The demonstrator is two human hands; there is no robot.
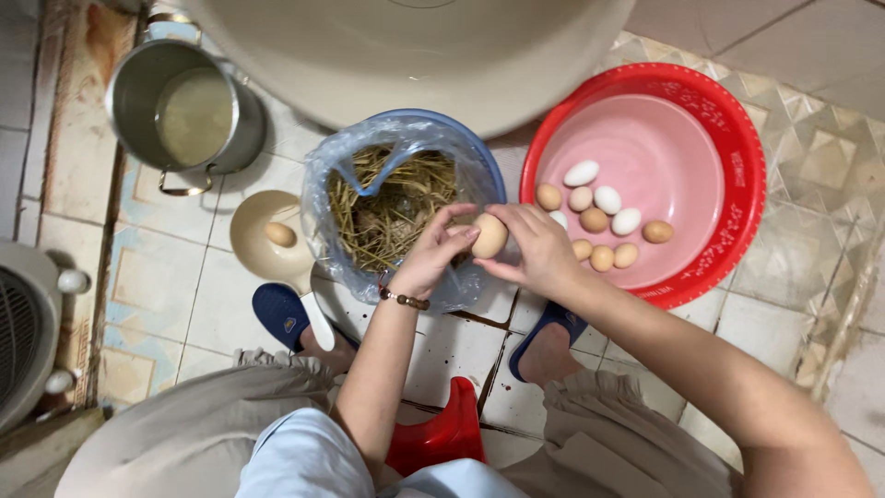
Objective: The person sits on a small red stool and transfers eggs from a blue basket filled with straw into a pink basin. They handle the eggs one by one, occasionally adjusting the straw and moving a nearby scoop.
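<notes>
Both hands, left hand and right hand, are gripping one brown egg at the straw bag's near edge; I'm counting ten eggs lying in the red basin.

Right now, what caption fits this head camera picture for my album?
Both hands, left hand and right hand, hold a brown egg over a straw-filled bag, beside a red basin of eggs.
</notes>
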